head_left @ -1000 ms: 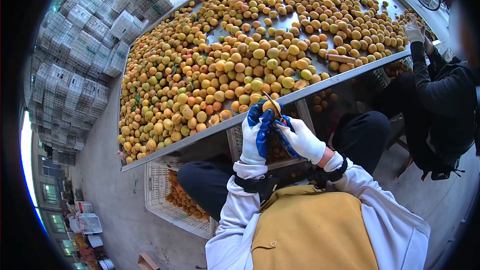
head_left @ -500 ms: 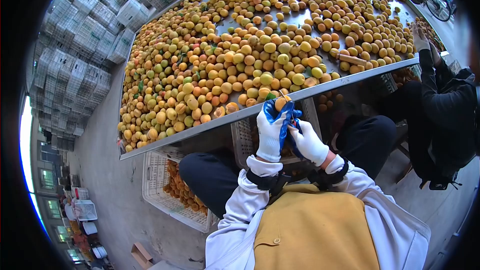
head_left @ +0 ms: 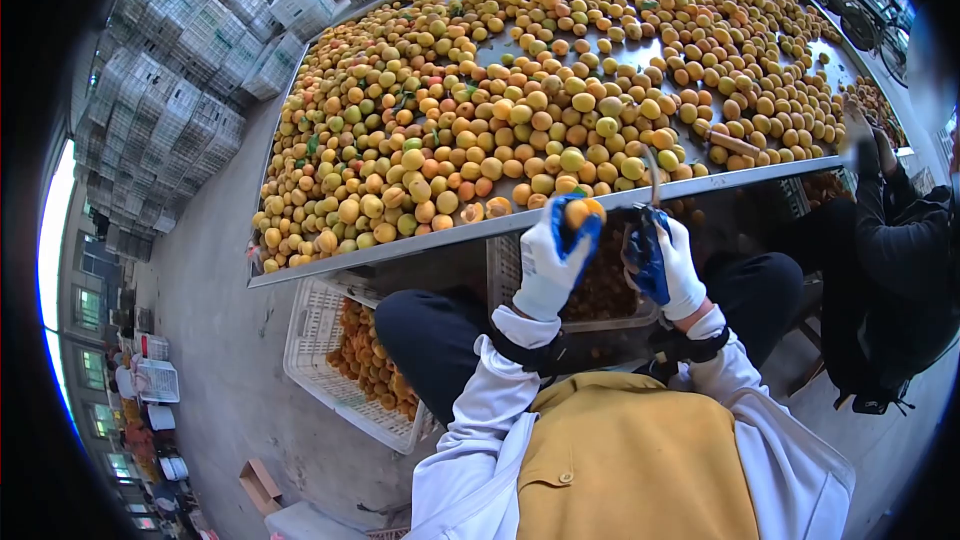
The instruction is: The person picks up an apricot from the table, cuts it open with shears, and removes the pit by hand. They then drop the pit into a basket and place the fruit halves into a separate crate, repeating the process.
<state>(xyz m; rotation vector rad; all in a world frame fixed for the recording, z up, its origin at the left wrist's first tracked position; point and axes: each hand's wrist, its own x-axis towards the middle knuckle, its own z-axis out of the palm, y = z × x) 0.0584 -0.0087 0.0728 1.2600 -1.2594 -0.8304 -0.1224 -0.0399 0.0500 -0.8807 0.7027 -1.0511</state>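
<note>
In a white glove with a blue palm, my left hand [head_left: 548,262] is closed around an apricot [head_left: 582,210], which looks split open, just past the table's near rim. My right hand [head_left: 680,275], gloved the same way, grips a knife [head_left: 653,180] with its thin blade pointing up and away. The two hands are apart. Beyond them a large metal-edged table [head_left: 400,252] bears a mass of whole apricots [head_left: 420,140]. A few cut apricots [head_left: 497,207] lie near its edge, left of my left hand.
Below the table stand a white crate [head_left: 330,380] with apricot pieces and another crate [head_left: 640,318] under my hands. A wooden-looking stick [head_left: 735,144] lies among the fruit. At the right sits another person [head_left: 890,260] in dark clothes. Stacked crates [head_left: 150,120] rise at the left.
My hands have separated: the right has drawn away to the right with the knife, blade now upright. The apricot stays in my left hand. The view has shifted slightly.
</note>
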